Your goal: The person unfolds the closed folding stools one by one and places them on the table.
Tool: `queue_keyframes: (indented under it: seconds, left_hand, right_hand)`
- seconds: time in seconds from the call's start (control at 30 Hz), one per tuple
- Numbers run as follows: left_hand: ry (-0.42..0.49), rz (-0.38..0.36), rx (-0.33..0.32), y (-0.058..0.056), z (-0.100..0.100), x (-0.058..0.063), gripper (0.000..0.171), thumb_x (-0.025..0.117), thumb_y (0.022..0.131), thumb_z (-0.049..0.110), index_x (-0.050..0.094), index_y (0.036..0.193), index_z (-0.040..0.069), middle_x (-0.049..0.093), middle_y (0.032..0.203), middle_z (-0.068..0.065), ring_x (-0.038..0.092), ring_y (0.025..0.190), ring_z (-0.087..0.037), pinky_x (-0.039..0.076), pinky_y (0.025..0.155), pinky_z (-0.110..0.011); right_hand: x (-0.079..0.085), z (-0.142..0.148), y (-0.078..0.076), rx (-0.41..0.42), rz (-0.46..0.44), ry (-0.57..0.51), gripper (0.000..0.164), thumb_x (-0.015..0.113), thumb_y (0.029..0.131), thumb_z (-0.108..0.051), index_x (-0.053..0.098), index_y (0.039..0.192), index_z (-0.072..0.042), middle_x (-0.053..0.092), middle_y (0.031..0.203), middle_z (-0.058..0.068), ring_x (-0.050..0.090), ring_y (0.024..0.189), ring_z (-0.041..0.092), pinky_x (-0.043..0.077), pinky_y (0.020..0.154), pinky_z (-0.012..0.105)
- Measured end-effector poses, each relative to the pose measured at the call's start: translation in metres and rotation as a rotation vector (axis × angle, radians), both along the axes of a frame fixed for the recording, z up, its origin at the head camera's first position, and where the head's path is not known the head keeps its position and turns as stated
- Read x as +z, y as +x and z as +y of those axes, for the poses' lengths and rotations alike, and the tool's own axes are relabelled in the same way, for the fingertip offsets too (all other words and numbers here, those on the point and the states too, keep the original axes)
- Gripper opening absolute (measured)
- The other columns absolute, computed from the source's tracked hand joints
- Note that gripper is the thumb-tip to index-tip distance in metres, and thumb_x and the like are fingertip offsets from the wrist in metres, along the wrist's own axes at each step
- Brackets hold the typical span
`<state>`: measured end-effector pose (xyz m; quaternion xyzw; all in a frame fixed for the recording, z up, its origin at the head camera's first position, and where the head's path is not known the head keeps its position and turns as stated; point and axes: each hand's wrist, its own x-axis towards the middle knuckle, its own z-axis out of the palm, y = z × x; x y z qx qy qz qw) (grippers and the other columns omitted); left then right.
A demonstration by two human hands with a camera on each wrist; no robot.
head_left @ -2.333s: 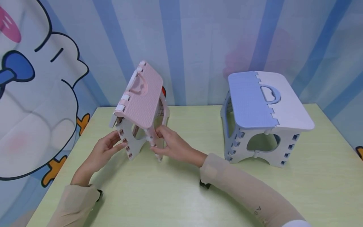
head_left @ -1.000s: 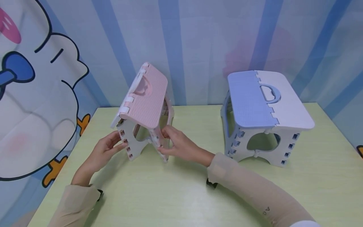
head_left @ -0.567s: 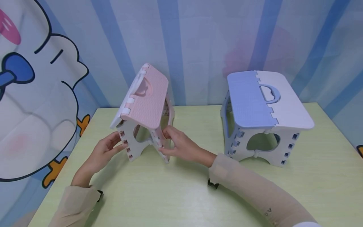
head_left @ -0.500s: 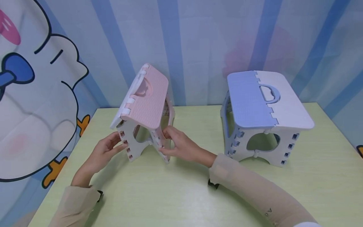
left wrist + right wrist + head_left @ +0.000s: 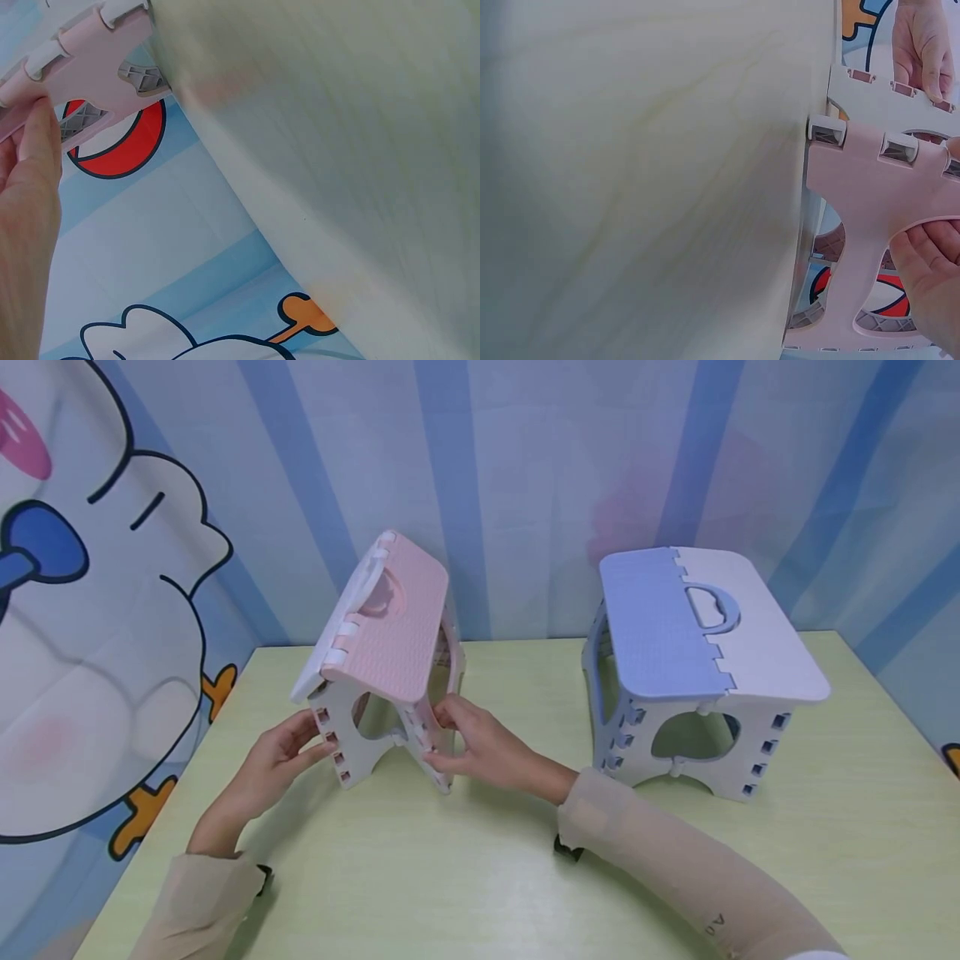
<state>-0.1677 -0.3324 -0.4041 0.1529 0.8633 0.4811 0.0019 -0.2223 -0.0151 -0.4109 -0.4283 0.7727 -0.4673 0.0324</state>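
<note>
A pink-and-white folding step stool stands half unfolded on the left of the table, its two-part top peaked like a roof. My left hand holds the edge of its left leg panel, thumb in front and fingers behind. On the other side, my right hand grips the pink right leg panel. The right wrist view shows the fingers of that hand passing through the cutout in the pink panel. In the left wrist view, the left hand reaches to the hinged edge of a pink panel.
A blue-and-white folding stool stands fully unfolded at the right, its handle lying flat in the top. The pale green table meets a striped cloth backdrop behind, with a cartoon figure printed at the left.
My right hand has moved right with the right leg panel. The pink stool's legs stand farther apart and its top is less steeply folded. My left hand stays in place.
</note>
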Motion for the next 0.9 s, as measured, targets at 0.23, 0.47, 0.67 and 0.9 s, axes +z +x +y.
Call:
queue_keyframes:
  seconds: [0.23,0.47,0.67,0.9]
  left_hand:
    - [0.005,-0.001,0.001,0.0,-0.0003,-0.001,0.051,0.062,0.1,0.014,0.044,0.147,0.003,0.05,0.145,-0.016,0.045,0.133,-0.04,0.044,0.096,-0.016]
    - [0.002,0.0,0.003,0.0003,-0.0001,-0.0008,0.051,0.062,0.1,0.014,0.045,0.146,0.003,0.05,0.145,-0.016,0.045,0.134,-0.041,0.044,0.095,-0.016]
    - [-0.004,0.002,0.002,0.0006,0.0003,0.0003,0.051,0.062,0.1,0.013,0.045,0.146,0.002,0.05,0.145,-0.017,0.045,0.134,-0.041,0.044,0.095,-0.016]
    - [-0.01,0.009,0.0,0.0011,0.0002,0.0002,0.051,0.063,0.1,0.013,0.045,0.146,0.002,0.05,0.145,-0.018,0.045,0.134,-0.04,0.044,0.095,-0.016]
  right_hand:
    - [0.0012,0.0024,0.0004,-0.001,0.002,0.004,0.035,0.075,0.091,-0.016,0.052,0.116,-0.006,0.058,0.114,0.002,0.057,0.112,0.016,0.05,0.097,0.04]
    - [0.0011,0.0047,0.0009,0.003,-0.011,-0.001,0.035,0.075,0.091,-0.015,0.052,0.116,-0.006,0.058,0.115,0.002,0.057,0.116,0.017,0.05,0.099,0.039]
    - [0.0001,0.0062,0.0008,0.006,-0.019,-0.002,0.035,0.074,0.091,-0.015,0.052,0.117,-0.006,0.058,0.118,0.002,0.057,0.119,0.017,0.049,0.101,0.036]
    - [-0.0019,0.0088,0.0011,0.011,-0.031,-0.018,0.035,0.074,0.091,-0.014,0.052,0.118,-0.007,0.057,0.119,0.002,0.056,0.12,0.017,0.048,0.102,0.036]
